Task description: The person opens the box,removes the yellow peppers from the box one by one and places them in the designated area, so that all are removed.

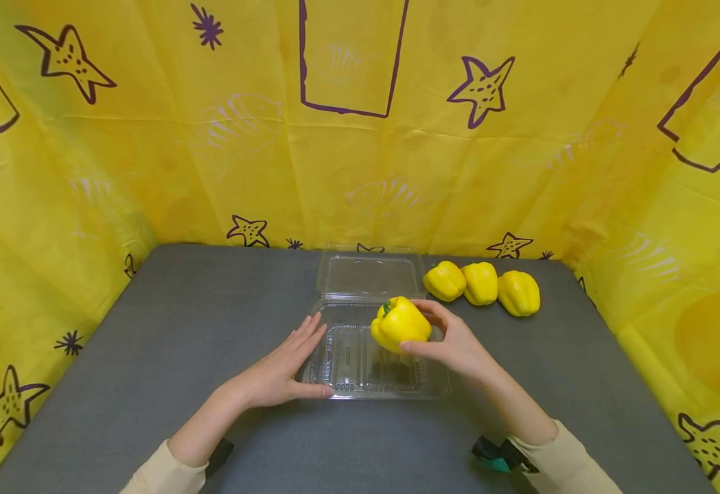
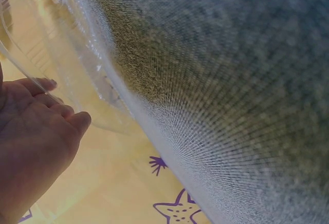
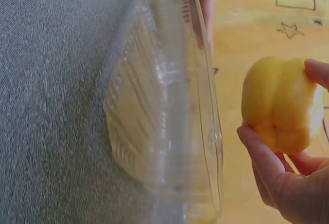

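Observation:
A yellow bell pepper (image 1: pixel 401 325) with a green stem is gripped by my right hand (image 1: pixel 452 343), thumb on the near side and fingers on the far side. It hangs above the base of a clear plastic clamshell box (image 1: pixel 347 363), whose lid (image 1: pixel 368 274) lies folded back. In the right wrist view the pepper (image 3: pixel 280 100) is apart from the box wall (image 3: pixel 203 131). My left hand (image 1: pixel 279 367) rests with straight fingers along the box's left rim. The left wrist view shows the left hand (image 2: pixel 41 126) beside the clear rim.
Three more yellow bell peppers (image 1: pixel 480 283) lie in a row at the back right of the grey table (image 1: pixel 224 295), right of the lid. A yellow cloth (image 1: pixel 421 158) with starfish drawings hangs behind and on both sides.

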The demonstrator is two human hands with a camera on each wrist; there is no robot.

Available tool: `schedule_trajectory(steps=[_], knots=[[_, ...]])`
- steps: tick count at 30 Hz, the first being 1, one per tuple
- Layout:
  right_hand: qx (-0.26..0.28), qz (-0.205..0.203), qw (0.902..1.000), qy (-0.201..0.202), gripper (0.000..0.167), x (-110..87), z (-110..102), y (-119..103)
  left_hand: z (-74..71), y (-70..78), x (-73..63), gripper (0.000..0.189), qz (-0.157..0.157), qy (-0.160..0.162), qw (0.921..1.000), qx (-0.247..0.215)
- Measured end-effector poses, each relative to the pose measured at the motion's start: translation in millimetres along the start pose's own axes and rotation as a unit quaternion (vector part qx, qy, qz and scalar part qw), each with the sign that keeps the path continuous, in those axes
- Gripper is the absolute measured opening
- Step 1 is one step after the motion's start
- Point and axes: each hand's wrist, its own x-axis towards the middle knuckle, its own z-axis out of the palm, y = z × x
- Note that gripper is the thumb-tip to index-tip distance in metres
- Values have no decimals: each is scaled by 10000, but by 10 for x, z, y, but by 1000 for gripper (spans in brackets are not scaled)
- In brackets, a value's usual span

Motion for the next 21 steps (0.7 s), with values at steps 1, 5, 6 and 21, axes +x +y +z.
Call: schedule_trajectory(steps=[1, 5, 6, 21], knots=[[15, -11, 10000, 47, 71, -6, -19, 7, 1, 0, 1, 114, 17, 7, 10000, 5], [94, -4, 9998, 167, 70, -45, -94, 27, 2, -1, 3, 114, 96, 36, 9999, 39], [98, 5, 9998, 199, 70, -55, -113, 32, 2, -1, 3, 113, 111, 43, 9999, 45], [137, 229, 9978, 610, 72, -194, -367, 142, 2, 0, 2, 113, 96, 41, 9999, 61]])
